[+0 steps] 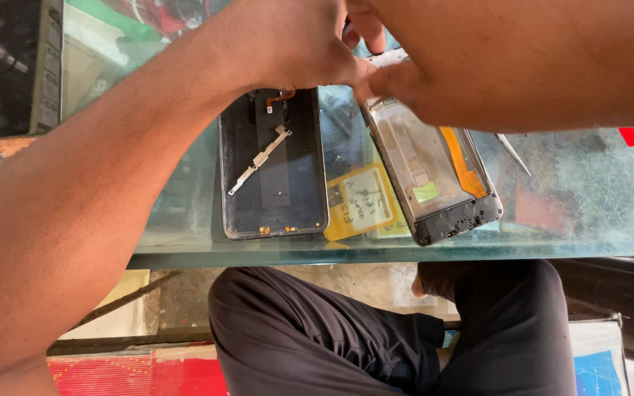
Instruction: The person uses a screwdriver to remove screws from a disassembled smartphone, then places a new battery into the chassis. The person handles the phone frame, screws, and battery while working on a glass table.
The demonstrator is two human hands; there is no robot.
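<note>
View from above of a glass counter (588, 191), with two bare forearms reaching across it from the near side. The left arm runs diagonally up from the lower left corner, and the left hand (288, 44) is bent at the wrist with its fingers curled downward. The right arm enters from the upper right, lying almost level, and the right hand (420, 81) meets the left at the top centre. Both hands pinch the far end of an opened phone frame (434, 172), which lies on the glass tilted to the right, its orange flex strip showing. Just to its left a dark phone back panel (273, 169) lies flat with a thin metal bracket on it. A yellow slip sits between them. Tweezers (514, 152) lie beside the frame.
</note>
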